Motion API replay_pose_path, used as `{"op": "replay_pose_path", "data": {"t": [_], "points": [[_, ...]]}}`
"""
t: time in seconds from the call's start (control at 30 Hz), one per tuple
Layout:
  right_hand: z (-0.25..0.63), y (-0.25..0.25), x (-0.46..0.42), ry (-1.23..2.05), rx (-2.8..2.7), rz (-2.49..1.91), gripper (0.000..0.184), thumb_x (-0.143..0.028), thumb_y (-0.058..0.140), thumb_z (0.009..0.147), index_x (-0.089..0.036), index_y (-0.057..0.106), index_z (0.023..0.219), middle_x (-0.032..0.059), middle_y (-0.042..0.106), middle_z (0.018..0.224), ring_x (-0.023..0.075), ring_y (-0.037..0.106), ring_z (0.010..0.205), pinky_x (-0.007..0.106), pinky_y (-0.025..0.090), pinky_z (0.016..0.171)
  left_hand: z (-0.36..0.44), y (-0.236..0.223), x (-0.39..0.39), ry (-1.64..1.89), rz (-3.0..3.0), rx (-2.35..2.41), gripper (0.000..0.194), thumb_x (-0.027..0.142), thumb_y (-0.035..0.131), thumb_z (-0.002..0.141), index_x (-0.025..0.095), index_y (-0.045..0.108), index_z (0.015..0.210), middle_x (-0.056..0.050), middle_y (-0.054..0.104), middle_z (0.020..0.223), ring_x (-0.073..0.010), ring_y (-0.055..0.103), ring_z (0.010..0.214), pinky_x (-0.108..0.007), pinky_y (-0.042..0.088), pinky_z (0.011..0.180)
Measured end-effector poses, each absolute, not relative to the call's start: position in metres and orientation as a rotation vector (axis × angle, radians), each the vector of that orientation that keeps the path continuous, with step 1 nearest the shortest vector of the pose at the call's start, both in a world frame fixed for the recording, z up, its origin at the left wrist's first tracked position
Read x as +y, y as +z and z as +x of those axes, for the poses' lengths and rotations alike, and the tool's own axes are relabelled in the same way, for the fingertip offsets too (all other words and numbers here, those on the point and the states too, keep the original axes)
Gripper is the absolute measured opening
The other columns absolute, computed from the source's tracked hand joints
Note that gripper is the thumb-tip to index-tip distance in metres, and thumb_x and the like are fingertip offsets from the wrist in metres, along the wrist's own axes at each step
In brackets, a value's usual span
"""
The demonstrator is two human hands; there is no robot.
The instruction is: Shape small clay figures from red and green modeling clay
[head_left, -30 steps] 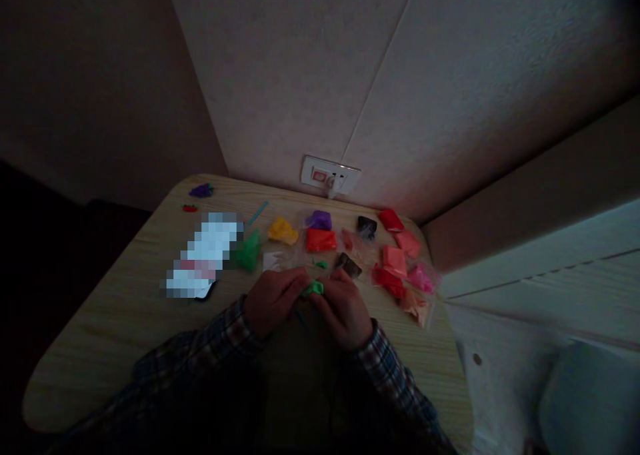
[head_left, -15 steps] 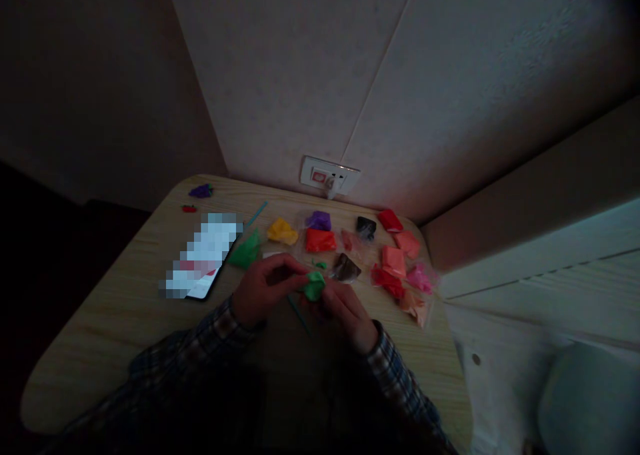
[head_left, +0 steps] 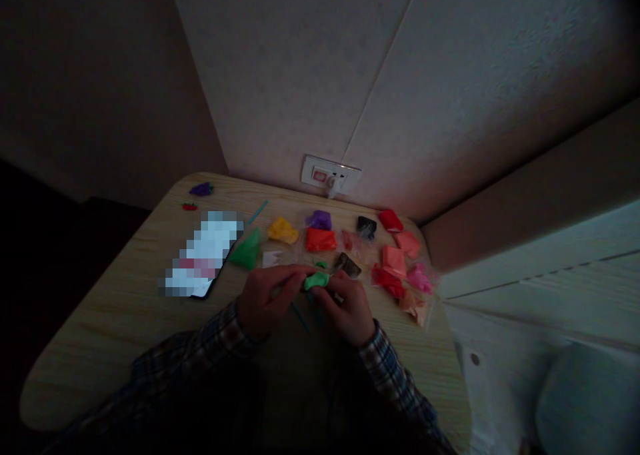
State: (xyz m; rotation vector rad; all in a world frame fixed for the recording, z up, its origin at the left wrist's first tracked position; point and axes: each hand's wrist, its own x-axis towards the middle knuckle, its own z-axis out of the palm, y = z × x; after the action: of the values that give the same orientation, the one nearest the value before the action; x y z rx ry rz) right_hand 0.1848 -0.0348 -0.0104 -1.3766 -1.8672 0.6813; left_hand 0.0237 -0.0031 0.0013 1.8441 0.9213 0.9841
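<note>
A small piece of light green modelling clay (head_left: pixel 317 281) is held between my two hands above the table. My left hand (head_left: pixel 265 300) pinches its left edge with thumb and fingers. On the other side my right hand (head_left: pixel 349 308) grips it, fingers curled. Just beyond lies a smaller darker green bit of clay (head_left: pixel 321 264), partly hidden by the hands. A thin blue-green stick (head_left: pixel 301 317) lies on the table below the hands. Close to my left hand are a green clay packet (head_left: pixel 246 250) and a white packet (head_left: pixel 272 258).
Bagged clay in several colours, including yellow (head_left: pixel 283 230), orange-red (head_left: pixel 321 240) and brown (head_left: pixel 349 265), spreads across the wooden table (head_left: pixel 125 288). A phone (head_left: pixel 203 258) lies at left, near small purple (head_left: pixel 201 188) and red (head_left: pixel 189 206) clay pieces. A wall socket (head_left: pixel 330 175) is behind.
My right hand has turned and come up, its thumb now showing at the clay. The green clay looks flatter and wider, tilted differently. My left hand has shifted slightly downward.
</note>
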Motion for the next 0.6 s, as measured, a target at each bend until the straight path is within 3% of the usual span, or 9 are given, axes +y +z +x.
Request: {"op": "replay_pose_path", "data": {"t": [0.2,0.33,0.47,0.6], "points": [[0.184,-0.018,-0.035,0.445,-1.970,-1.404,0.030,-0.027,0.044,0.086,-0.018,0.052,0.059,-0.0017,0.051,0.049,0.0119,0.042,0.048,0.029,0.030,0.060,0.026,-0.003,0.001,0.873,1.600,0.912,0.024,0.030,0.063,0.076,0.015,0.066,0.095,-0.007,0.073,0.094,-0.0182,0.068,0.083,-0.025,0.055,0.073],[0.184,-0.010,-0.035,0.543,-1.933,-1.418,0.017,-0.024,0.043,0.083,-0.018,0.052,0.068,-0.0008,0.052,0.055,0.0140,0.046,0.054,0.028,0.033,0.059,0.026,-0.007,0.005,0.906,1.483,1.001,0.022,0.028,0.070,0.070,0.016,0.067,0.088,-0.005,0.073,0.087,-0.0184,0.068,0.080,-0.027,0.056,0.074],[0.186,-0.006,-0.035,0.670,-1.851,-1.427,0.028,-0.033,0.038,0.088,-0.018,0.051,0.068,0.0002,0.053,0.058,0.0149,0.048,0.058,0.027,0.033,0.058,0.025,-0.007,0.005,0.902,1.562,0.991,0.011,0.024,0.070,0.070,0.017,0.070,0.078,-0.003,0.074,0.079,-0.0167,0.067,0.073,-0.026,0.054,0.071],[0.188,-0.006,-0.033,0.761,-1.820,-1.415,0.040,-0.039,0.038,0.090,-0.019,0.041,0.055,-0.0032,0.040,0.048,0.0115,0.041,0.050,0.025,0.029,0.052,0.026,-0.007,0.005,0.854,1.556,0.930,0.011,0.020,0.071,0.067,0.018,0.069,0.078,-0.001,0.072,0.077,-0.0153,0.065,0.071,-0.025,0.053,0.068]]}}
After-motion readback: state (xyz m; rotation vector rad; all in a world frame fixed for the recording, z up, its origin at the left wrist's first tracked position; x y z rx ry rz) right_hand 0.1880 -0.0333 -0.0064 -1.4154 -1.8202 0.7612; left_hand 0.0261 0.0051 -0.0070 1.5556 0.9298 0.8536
